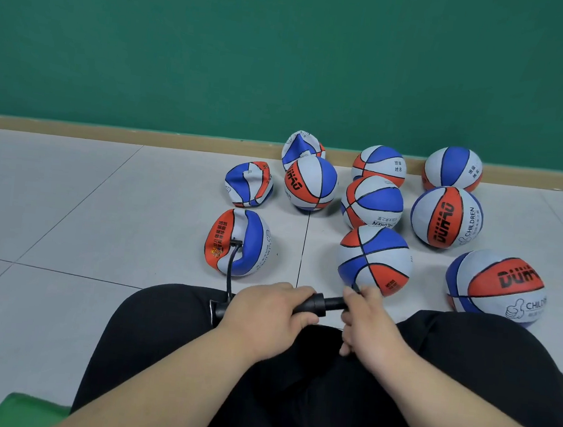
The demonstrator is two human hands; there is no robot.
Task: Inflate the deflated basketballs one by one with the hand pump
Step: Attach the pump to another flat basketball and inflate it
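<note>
Black hand pump point(319, 304) rests across a seated person's lap, the left hand point(264, 309) wrapped round its barrel and the right hand point(366, 319) gripping the handle. Its hose point(231, 267) runs to a crumpled basketball point(236, 241) on grey floor tiles point(85, 201), which stretch open leftward to the tan skirting point(109, 133). Nine more balls cluster to the right; one ball point(446, 217) reads "DUHAO" and "CHILDREN".

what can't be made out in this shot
- Head view: pump, body under the left hand, handle inside the right hand.
- Tip of the hose in the flat ball: too small.
- Rear crumpled ball: half behind a round ball.
- Green object: cut off by the bottom edge.
</note>
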